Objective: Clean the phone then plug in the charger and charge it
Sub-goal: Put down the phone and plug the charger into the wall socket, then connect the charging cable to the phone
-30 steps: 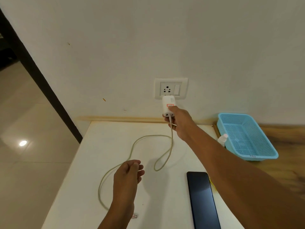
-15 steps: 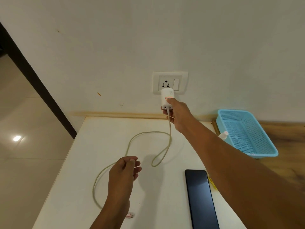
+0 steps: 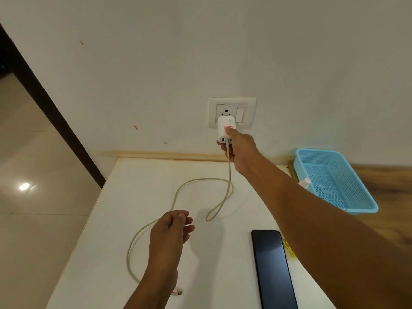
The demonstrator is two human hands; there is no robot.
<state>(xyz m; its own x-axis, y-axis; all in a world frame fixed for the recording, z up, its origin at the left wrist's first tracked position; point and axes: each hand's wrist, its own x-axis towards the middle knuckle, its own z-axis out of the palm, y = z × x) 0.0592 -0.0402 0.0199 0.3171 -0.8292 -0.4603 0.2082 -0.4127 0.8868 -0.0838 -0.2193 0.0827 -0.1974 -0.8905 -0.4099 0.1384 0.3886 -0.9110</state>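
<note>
**Charger at the socket, cable end lying low in the frame**

The right hand (image 3: 242,150) reaches to the wall a little above the middle of the frame and grips the white charger (image 3: 225,130), with the thumb under it and a finger on its front face. The charger sits against the socket plate (image 3: 231,112), below the round earth hole; if the pins are fully in, I cannot tell. The switch (image 3: 240,114) on the right of the plate is not touched.

From the bottom of the charger the cable (image 3: 178,192) hangs down, makes a loop on the white table (image 3: 133,175) and then curves down and to the left in a wide arc. Its free connector (image 3: 177,292) lies at the lower middle of the frame, just beside the left forearm. The left hand (image 3: 170,233) hovers over the table with loosely curled fingers and holds nothing that I can see.

The phone (image 3: 274,268) lies flat, screen up, in the lower right part, with its long axis running from the bottom edge upward. In my judgement the next move depends on this: the connector lies to the left of the phone, well apart from it, and the left hand is the nearer one to take it. A blue basket (image 3: 365,201) stands at the right edge.
</note>
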